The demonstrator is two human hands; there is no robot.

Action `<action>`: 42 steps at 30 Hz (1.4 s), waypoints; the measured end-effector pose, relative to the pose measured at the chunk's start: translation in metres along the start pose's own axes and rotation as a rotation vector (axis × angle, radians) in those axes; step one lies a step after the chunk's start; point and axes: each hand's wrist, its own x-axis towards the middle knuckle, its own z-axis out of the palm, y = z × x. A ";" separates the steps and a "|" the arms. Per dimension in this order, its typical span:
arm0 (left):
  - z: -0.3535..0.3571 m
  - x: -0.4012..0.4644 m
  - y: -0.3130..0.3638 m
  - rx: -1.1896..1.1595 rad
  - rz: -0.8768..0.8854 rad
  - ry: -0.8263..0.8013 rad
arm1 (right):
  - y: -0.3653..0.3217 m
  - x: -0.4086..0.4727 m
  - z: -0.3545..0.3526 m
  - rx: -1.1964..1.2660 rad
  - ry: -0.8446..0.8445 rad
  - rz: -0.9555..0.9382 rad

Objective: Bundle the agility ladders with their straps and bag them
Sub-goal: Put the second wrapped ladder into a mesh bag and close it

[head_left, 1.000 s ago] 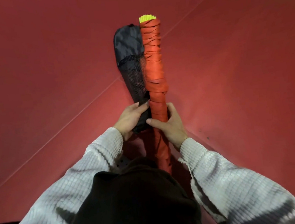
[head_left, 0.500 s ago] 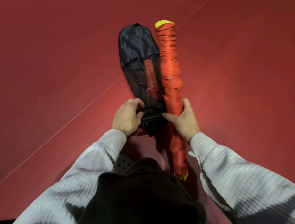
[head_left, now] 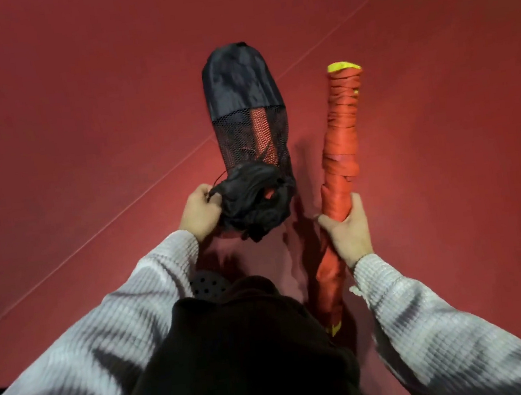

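Note:
A black carry bag [head_left: 239, 82] with a mesh lower half lies on the red floor, pointing away from me. An orange bundle shows through the mesh [head_left: 260, 132]. My left hand [head_left: 199, 214] grips the bunched black fabric at the bag's mouth [head_left: 253, 201]. To the right, a long ladder bundle [head_left: 341, 136] wrapped in orange strap, with yellow rung ends at both tips, is held off the bag. My right hand [head_left: 349, 229] grips it around its lower middle.
The red floor [head_left: 81, 120] has thin seam lines running diagonally. A dark perforated shoe [head_left: 206, 284] peeks out near my left sleeve. My dark clothing fills the bottom centre of the view.
My right hand has swung the wrapped bundle away to the right of the bag. My left hand has pulled the bag's mouth to the left and bunched it up.

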 end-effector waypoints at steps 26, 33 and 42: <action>0.008 0.002 0.033 -0.331 0.181 0.129 | 0.058 -0.053 0.005 -0.433 -0.524 0.168; 0.034 -0.028 0.044 0.139 0.378 -0.095 | 0.047 -0.029 0.025 -0.525 -0.352 0.213; 0.051 -0.048 0.019 0.008 0.323 -0.434 | 0.002 0.037 0.066 -0.443 -0.287 0.193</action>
